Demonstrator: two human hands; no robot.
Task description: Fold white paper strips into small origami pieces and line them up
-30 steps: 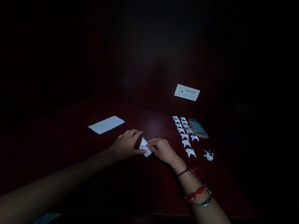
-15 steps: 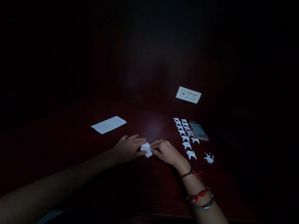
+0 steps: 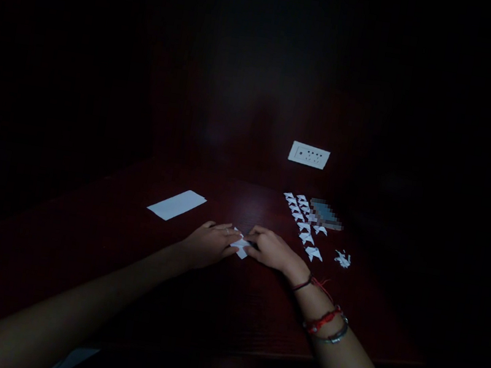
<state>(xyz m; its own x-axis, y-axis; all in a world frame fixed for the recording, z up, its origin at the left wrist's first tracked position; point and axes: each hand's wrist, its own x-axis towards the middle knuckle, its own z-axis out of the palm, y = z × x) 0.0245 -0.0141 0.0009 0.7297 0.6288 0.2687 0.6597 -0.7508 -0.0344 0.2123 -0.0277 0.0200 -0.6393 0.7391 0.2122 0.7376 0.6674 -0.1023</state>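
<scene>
A small folded piece of white paper (image 3: 241,247) lies on the dark red table between my two hands. My left hand (image 3: 212,245) holds its left side, with the fingers over the top and the thumb at the lower edge. From the other side, my right hand (image 3: 270,249) grips the paper with curled fingers and thumb close together. The fingers partly cover the paper, so its exact fold is hard to make out. Bracelets circle my right wrist and forearm.
Folded white paper shapes (image 3: 304,234) stand in rows to the right, beside a blurred bluish item (image 3: 327,214). Thin paper scraps (image 3: 342,259) lie farther right. A stack of white paper strips (image 3: 177,205) rests at left. The wall holds a socket plate (image 3: 309,155).
The fingers of my left hand have slid slightly right over the paper. My right fingertips have shifted a little on it, and more of the paper is covered.
</scene>
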